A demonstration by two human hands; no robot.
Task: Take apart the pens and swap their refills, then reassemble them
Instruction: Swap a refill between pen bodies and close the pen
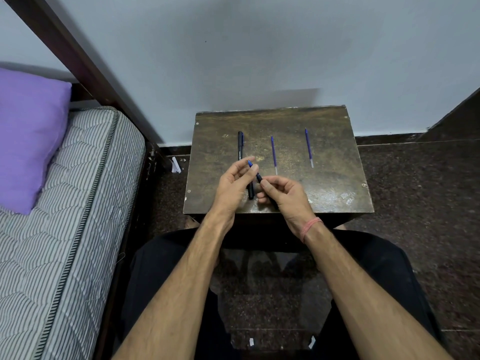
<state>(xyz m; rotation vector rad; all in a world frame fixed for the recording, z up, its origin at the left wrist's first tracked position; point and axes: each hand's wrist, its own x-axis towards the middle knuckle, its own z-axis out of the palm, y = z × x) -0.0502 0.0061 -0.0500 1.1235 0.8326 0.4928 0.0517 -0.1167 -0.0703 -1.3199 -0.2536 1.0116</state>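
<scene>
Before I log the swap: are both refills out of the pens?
Out: two refills lie bare and apart on the table.

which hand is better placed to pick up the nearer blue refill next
Left. The right hand grips the black pen body, while the left hand only pinches its blue tip, and the nearer blue refill lies just beyond its fingers.
</scene>
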